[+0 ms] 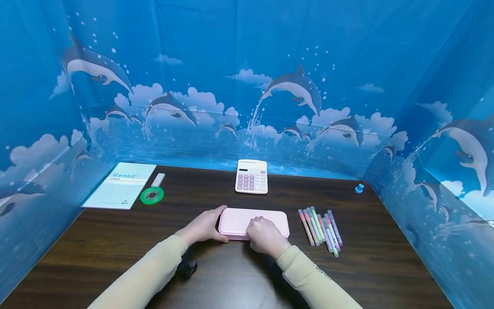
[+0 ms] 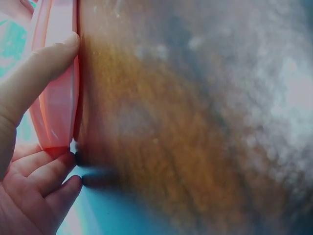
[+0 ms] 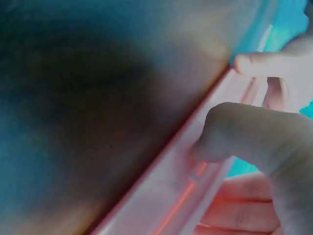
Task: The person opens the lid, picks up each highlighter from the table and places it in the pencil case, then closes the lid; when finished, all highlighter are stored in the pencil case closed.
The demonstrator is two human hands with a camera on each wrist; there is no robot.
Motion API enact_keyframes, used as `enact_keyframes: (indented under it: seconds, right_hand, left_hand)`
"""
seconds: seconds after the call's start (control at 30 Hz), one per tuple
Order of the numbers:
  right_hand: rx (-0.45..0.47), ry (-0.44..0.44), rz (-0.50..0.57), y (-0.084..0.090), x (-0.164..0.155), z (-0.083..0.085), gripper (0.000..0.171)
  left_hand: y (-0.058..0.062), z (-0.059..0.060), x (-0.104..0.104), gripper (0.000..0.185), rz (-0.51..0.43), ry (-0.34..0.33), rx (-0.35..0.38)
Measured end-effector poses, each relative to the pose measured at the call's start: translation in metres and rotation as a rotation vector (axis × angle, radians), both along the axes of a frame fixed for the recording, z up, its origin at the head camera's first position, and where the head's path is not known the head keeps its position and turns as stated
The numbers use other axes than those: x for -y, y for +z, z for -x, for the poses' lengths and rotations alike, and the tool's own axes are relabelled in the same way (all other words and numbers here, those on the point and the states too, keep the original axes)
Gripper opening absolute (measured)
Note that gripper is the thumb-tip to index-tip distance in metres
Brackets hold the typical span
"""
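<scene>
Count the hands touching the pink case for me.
2: the left hand at the left end of the pink case, the right hand at its front edge, right of centre.

A pale pink, glossy, long rectangular case [image 1: 236, 220] with rounded corners lies flat on a dark wood-grain table [image 1: 378, 257], its long sides running left to right. Its lid rests down on the base, with 1 orange-tinted seam between them along the near side. The left hand [image 1: 203, 227] grips the left end, thumb on the near side. The right hand [image 1: 266, 237] bends over the near edge, right of centre, thumb at the seam.
</scene>
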State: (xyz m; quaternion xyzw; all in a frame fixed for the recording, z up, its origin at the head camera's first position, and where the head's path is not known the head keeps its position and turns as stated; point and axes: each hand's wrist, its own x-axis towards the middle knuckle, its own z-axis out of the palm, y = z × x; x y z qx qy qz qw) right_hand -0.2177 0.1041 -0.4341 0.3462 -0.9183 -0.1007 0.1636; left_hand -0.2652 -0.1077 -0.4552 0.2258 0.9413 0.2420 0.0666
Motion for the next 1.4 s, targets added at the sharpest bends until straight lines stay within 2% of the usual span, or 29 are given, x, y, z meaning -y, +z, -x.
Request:
enact_keyframes:
  seconds: [0.2,0.33,0.43,0.67,0.87,0.97,1.27,1.4]
  right_hand:
    - [0.062,0.047,0.145,0.001,-0.019,0.005,0.03]
    - [0.064,0.11,0.223,0.001,-0.026,0.006,0.029]
    - [0.054,0.122,0.271,0.003,-0.029,0.007,0.027]
    - [0.08,0.073,0.396,0.012,-0.035,0.011,0.016]
    - [0.062,-0.012,0.484,0.018,-0.046,0.014,0.023]
    - [0.064,-0.047,0.517,0.02,-0.052,0.016,0.021]
    - [0.04,-0.054,0.638,0.024,-0.068,0.023,0.012]
    - [0.025,-0.131,0.698,0.023,-0.08,0.024,0.014]
  left_hand:
    - [0.0,-0.001,0.002,0.107,0.009,0.003,0.022]
    - [0.002,-0.002,0.003,0.108,0.01,0.005,0.03]
    - [0.002,-0.002,0.004,0.108,-0.008,0.006,0.039]
    - [0.001,-0.004,0.008,0.11,-0.049,0.007,0.038]
    - [-0.002,-0.005,0.01,0.114,-0.076,0.002,0.019]
    - [-0.002,-0.005,0.009,0.115,-0.079,-0.002,0.012]
    - [-0.002,-0.005,0.008,0.114,-0.08,0.003,-0.002]
    - [-0.002,-0.005,0.007,0.117,-0.085,0.006,0.005]
